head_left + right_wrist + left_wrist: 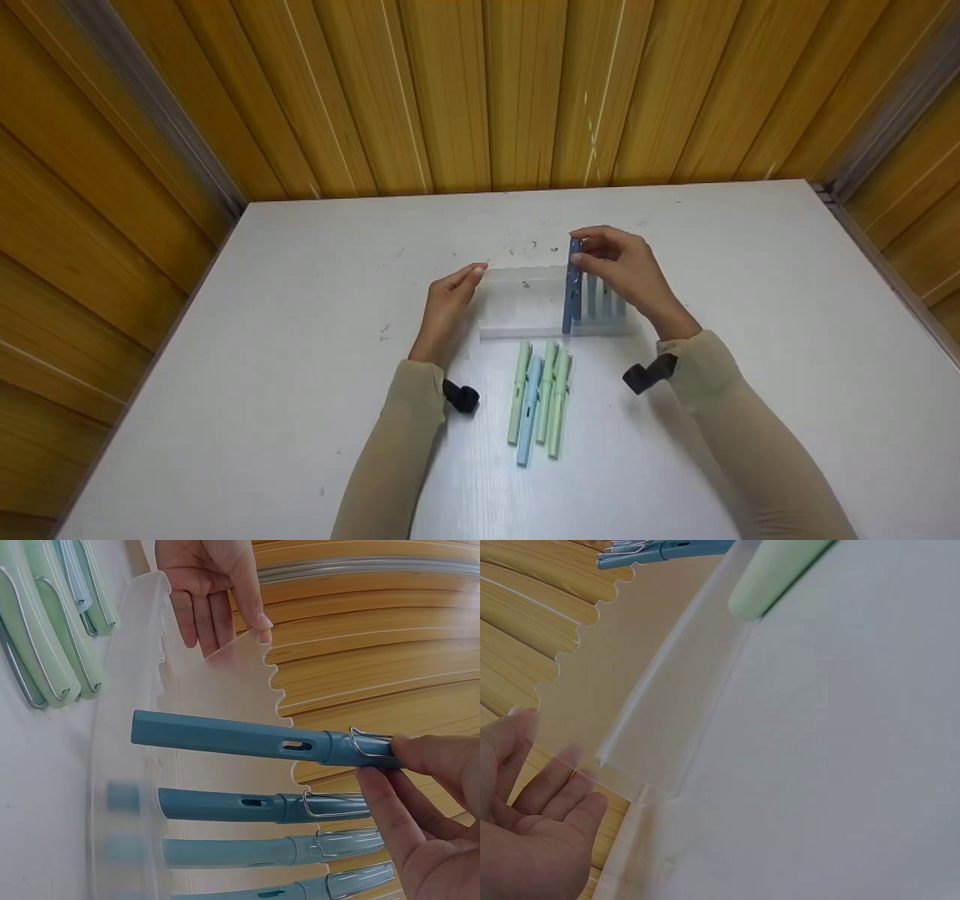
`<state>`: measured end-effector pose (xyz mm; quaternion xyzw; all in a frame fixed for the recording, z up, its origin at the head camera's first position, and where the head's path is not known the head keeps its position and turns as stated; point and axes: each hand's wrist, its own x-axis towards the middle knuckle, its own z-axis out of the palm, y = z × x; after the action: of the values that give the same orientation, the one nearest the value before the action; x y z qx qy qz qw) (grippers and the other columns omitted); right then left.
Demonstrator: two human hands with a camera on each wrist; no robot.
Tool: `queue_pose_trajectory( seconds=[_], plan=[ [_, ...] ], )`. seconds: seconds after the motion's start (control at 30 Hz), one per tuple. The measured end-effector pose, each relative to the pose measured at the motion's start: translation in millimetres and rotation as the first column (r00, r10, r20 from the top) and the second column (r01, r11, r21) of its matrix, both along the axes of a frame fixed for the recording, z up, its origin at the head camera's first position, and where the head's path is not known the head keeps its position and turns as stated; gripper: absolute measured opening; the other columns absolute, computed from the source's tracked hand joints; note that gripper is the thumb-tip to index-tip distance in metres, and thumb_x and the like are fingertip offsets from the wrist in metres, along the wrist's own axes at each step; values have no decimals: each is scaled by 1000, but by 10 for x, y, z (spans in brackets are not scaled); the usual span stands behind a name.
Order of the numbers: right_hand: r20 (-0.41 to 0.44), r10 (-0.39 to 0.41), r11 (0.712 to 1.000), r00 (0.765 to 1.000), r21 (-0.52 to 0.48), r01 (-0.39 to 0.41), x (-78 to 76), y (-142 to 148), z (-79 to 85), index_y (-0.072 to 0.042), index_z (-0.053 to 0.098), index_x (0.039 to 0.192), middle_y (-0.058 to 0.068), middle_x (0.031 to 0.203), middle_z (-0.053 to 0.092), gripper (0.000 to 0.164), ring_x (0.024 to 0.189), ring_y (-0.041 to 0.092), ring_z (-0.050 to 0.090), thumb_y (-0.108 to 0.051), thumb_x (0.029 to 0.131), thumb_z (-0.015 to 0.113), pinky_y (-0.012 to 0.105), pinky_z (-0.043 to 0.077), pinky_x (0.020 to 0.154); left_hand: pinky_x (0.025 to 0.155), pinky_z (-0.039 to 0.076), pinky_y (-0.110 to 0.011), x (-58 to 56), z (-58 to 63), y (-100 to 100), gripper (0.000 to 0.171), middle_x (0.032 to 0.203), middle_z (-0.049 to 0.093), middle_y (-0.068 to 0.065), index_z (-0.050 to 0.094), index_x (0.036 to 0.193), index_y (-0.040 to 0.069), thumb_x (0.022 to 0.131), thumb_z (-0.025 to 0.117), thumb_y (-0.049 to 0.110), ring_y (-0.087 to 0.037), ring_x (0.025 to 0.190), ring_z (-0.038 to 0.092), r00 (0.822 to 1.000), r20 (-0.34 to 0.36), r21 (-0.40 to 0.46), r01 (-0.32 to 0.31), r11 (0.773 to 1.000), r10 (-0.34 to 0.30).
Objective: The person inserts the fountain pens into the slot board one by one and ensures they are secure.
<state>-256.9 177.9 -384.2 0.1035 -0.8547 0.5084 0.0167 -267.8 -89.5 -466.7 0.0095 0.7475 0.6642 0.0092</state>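
My left hand (450, 296) pinches the upper left corner of a frosted clear pen rack (517, 300) with a scalloped back edge; the thumb shows on one side of the panel, the fingers behind it. My right hand (624, 271) holds a dark blue fountain pen (240, 736) by its cap end, thumb and fingers near the metal clip. That pen stands over the rack's front lip in the head view. Beside it, a second dark blue pen (217, 804) and a lighter blue pen (232, 852) rest in the rack, with more pens further right.
In front of the rack, three pale green pens (556, 412) and one light blue pen (527, 420) lie side by side on the white table (285, 360). A yellow wood-look panel wall (450, 97) stands behind the table. Dark marks dot the tabletop.
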Motion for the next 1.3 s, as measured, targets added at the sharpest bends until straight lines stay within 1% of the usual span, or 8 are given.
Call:
queue_pose_trajectory(
  seconds=[0.2, 0.23, 0.3, 0.57, 0.67, 0.77, 0.97, 1.3],
  plan=[
    [-3, -7, 1000, 1000, -10, 7, -19, -18, 11, -16, 60, 129, 9, 113, 64, 36, 97, 19, 61, -18, 93, 64, 19, 53, 85, 111, 39, -35, 13, 7, -1, 39, 134, 60, 3, 66, 124, 22, 93, 59, 45, -17, 132, 49, 1000, 3, 0, -9, 1000, 9],
    [-5, -8, 1000, 1000, -11, 8, -23, -22, 17, -16, 60, 129, 9, 113, 64, 36, 98, 19, 61, -18, 94, 64, 20, 53, 86, 111, 39, -35, 35, 48, 2, 39, 135, 59, 2, 66, 125, 20, 94, 58, 43, -17, 132, 49, 1000, 10, 3, -8, 1000, 8],
    [-8, -12, 1000, 1000, -8, 12, -29, -30, 27, -17, 60, 130, 9, 114, 64, 36, 99, 19, 61, -18, 94, 64, 21, 53, 87, 111, 39, -36, 37, 53, -2, 39, 135, 59, 2, 66, 124, 20, 94, 59, 44, -17, 132, 49, 1000, 12, 14, -8, 1000, 8],
    [-28, -19, 1000, 999, 1, 19, -48, -57, 44, -17, 60, 130, 9, 119, 63, 37, 105, 21, 62, -19, 94, 64, 36, 52, 96, 111, 39, -35, 17, 14, -6, 39, 134, 60, 5, 66, 124, 22, 93, 59, 46, -15, 132, 49, 1000, 18, -4, -12, 1000, 12],
    [-36, -17, 1000, 999, 3, 17, -56, -65, 35, -18, 60, 130, 8, 119, 64, 37, 106, 21, 62, -19, 94, 64, 38, 52, 97, 111, 39, -36, 13, 8, -4, 38, 134, 60, 4, 66, 124, 22, 93, 59, 45, -16, 132, 49, 1000, 16, -1, -10, 1000, 10],
    [-49, -12, 1000, 999, 4, 13, -61, -70, 20, -18, 60, 130, 8, 118, 64, 37, 103, 19, 62, -18, 93, 64, 33, 53, 93, 112, 39, -37, 14, 1, -6, 39, 134, 60, 4, 66, 124, 21, 93, 59, 45, -16, 132, 49, 1000, 14, 2, -7, 1000, 7],
    [-90, 11, 1000, 996, -7, -12, -74, -76, -19, -15, 62, 127, 9, 114, 66, 35, 95, 17, 63, -14, 92, 66, 16, 52, 77, 113, 37, -36, 21, 5, -6, 41, 135, 59, 3, 64, 127, 19, 94, 59, 44, -16, 134, 47, 1000, 1, 13, 2, 1000, -2],
    [-88, 18, 1000, 996, 11, -18, -85, -65, -66, -14, 62, 126, 9, 113, 67, 34, 93, 16, 63, -15, 92, 66, 15, 51, 73, 113, 37, -36, 9, -4, -8, 40, 135, 59, 3, 65, 126, 20, 94, 59, 44, -16, 133, 48, 1000, 2, 17, -1, 1000, 1]
  ],
)
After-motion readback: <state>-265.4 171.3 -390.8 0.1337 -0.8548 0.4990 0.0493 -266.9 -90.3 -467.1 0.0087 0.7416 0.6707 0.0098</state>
